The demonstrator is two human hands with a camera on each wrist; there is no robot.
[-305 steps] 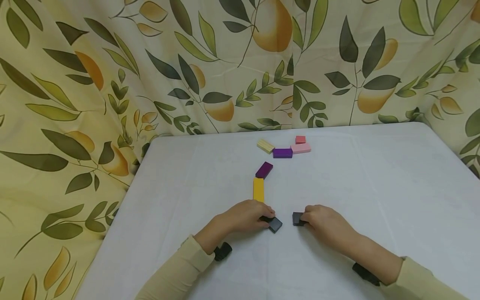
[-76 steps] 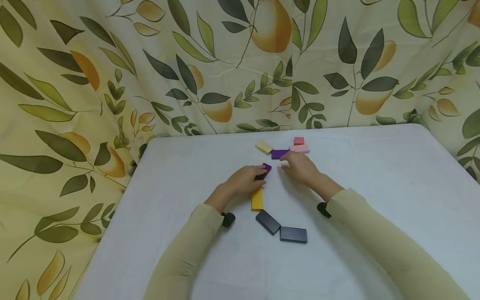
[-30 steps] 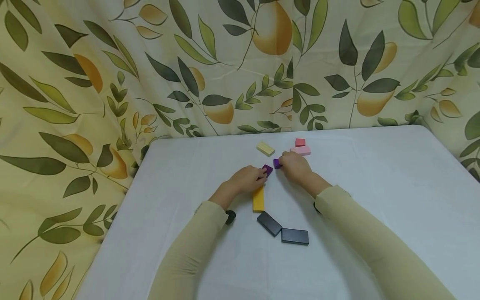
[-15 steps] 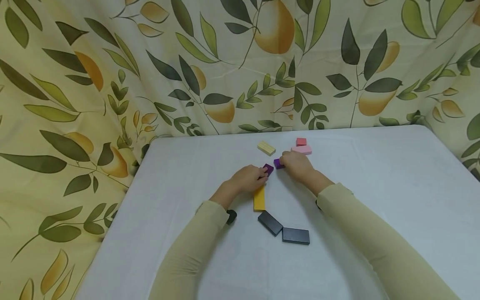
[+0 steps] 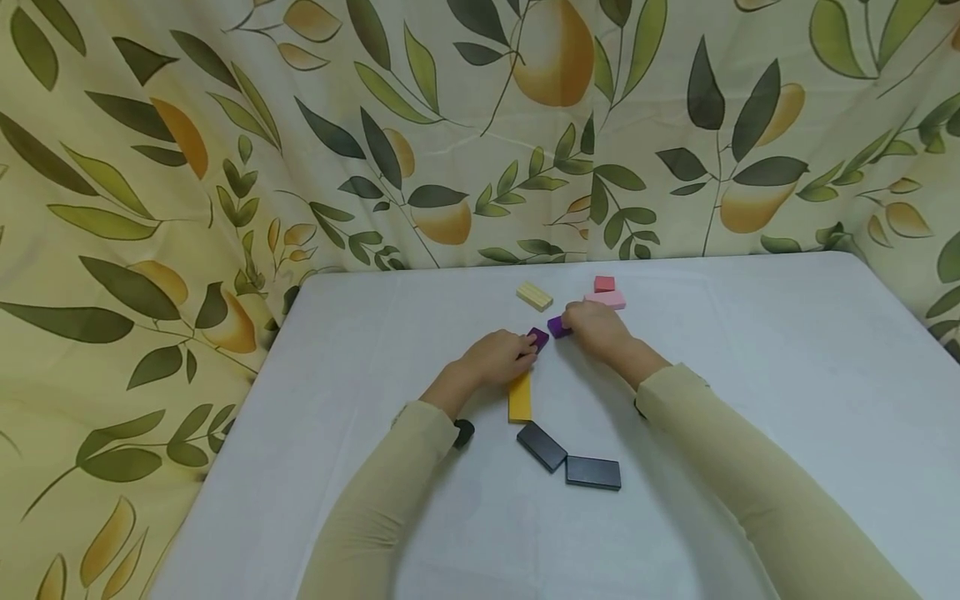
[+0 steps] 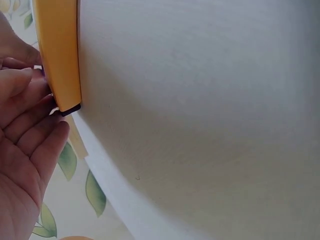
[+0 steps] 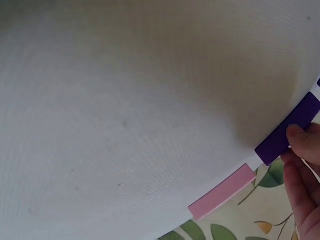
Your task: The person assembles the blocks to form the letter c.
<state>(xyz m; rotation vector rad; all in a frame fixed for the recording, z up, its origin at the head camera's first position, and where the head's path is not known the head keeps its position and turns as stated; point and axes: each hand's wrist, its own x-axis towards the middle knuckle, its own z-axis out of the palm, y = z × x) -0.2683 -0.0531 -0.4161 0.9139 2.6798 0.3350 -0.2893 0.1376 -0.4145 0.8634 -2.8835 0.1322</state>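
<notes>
Smooth purple block [image 7: 278, 137], matt white tablecloth [image 5: 787, 358]

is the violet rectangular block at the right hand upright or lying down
Lying down: the violet rectangular block stretches lengthwise along the white tabletop, pinched by the right hand.

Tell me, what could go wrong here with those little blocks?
The right hand could bump its purple block into the dark purple block, since only a narrow gap parts them. The left hand, holding the dark purple block close to the yellow block, might nudge the yellow one askew.
</notes>
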